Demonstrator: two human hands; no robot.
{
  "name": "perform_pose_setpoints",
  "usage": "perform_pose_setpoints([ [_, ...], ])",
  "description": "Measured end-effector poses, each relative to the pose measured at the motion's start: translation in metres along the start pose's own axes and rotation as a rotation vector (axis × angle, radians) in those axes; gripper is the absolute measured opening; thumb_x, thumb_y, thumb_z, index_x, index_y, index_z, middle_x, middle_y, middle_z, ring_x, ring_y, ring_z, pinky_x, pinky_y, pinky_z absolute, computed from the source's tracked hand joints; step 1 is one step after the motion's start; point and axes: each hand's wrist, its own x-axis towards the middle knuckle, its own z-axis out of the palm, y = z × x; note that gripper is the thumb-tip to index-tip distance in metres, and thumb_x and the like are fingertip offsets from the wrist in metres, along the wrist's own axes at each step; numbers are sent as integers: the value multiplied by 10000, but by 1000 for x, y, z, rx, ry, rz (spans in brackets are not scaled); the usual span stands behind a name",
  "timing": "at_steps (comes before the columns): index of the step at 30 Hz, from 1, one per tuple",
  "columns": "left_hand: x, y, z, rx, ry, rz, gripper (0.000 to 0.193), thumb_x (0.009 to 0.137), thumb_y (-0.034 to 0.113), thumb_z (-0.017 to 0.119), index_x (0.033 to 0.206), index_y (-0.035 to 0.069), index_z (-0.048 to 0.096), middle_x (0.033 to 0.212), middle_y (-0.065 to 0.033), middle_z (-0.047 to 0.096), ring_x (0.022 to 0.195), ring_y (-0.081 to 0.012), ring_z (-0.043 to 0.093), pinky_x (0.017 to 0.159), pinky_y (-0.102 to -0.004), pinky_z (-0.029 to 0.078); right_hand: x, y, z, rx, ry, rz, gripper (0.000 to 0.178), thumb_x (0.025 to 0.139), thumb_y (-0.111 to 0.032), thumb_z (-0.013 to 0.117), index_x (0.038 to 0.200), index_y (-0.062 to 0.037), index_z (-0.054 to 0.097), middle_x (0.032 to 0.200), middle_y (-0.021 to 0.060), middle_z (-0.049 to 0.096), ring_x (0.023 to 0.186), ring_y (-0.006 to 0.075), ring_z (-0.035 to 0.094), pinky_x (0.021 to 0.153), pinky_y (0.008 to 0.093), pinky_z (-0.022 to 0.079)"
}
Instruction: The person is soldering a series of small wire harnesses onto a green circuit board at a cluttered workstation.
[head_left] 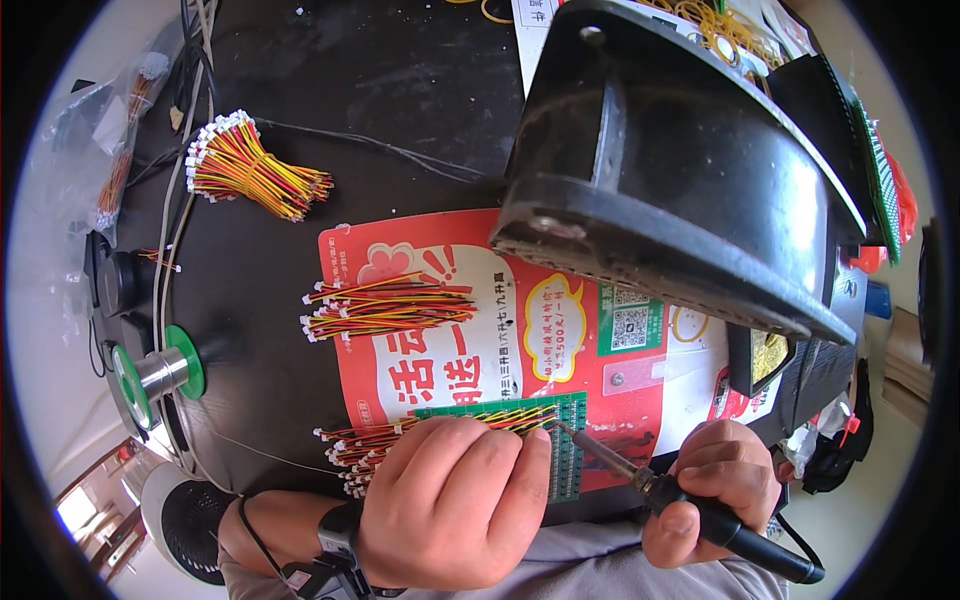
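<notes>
My right hand (725, 495) grips a black-handled soldering iron (715, 520). Its metal tip reaches the upper part of a green circuit board (570, 470), close to my left fingertips. My left hand (460, 500) is closed over the board, fingers curled; what they pinch is hidden. Red, yellow and black wires with white connectors (365, 450) stick out to the left from beneath it. A thin strand runs from a green-flanged solder spool (160, 375) toward this hand and disappears under it. Beyond the board lies a loose bunch of similar wires (390, 305).
A large black housing (670, 220) overhangs the red and white printed sheet (480, 235). Beside it sits a yellow sponge in a black holder (768, 357). A banded wire bundle (255, 170) lies at far left. Cables (170, 230) run along the table's left side.
</notes>
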Motion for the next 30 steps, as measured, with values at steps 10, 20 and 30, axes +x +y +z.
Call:
perform_pose_setpoints([
  [10,3,1,-2,26,9,0,286,624,25,699,902,-38,712,807,-80,589,689,-235,576,556,-333,479,-5,-4,7,-12,173,44,374,880,-353,692,822,-24,522,564,29,454,440,121,453,399,245,334],
  [20,3,3,-2,44,18,-7,279,626,29,702,897,-34,712,805,-75,589,689,-234,576,553,-333,479,0,-1,1,4,19,7,343,860,-299,696,828,-3,523,562,38,461,425,120,439,398,245,337],
  [30,-8,3,5,58,58,-36,262,649,28,708,903,-35,710,817,-78,597,692,-233,571,567,-338,486,-5,-2,8,-27,180,16,353,893,-335,666,825,-29,503,560,29,453,437,122,461,394,241,329],
])
